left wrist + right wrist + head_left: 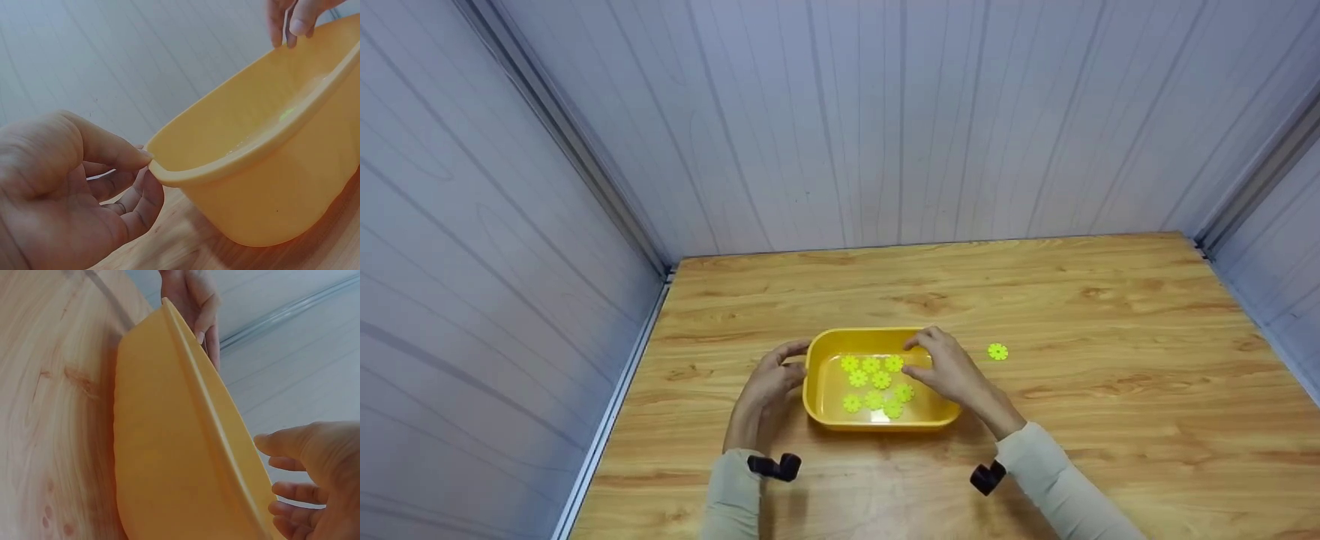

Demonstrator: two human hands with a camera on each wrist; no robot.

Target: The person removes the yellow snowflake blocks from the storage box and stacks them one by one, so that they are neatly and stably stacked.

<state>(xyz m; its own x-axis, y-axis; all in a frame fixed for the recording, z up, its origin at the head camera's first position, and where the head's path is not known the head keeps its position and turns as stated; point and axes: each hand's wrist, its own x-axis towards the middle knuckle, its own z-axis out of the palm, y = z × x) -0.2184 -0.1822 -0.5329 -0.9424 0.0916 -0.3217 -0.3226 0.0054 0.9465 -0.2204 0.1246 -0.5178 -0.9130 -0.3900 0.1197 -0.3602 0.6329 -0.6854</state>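
A yellow plastic basin (825, 425) stands on the wooden table. Inside, several yellow-green flower-shaped pieces (881, 380) lie flat on its floor. My left hand (769, 382) is at the basin's left end; in the left wrist view its thumb and curled fingers (149, 197) pinch the rim. Over the basin's right side hangs my right hand (949, 367), thumb and fingers spread apart. Nothing shows between those fingers in the right wrist view, where the hand (320, 478) is beside the rim. The pieces are mostly hidden by the basin's wall in the left wrist view.
One more flower-shaped piece (997, 352) lies on the table (1110, 315), right of the basin. White panel walls (900, 127) enclose the table at the back and sides. Each wrist carries a black camera mount (775, 467).
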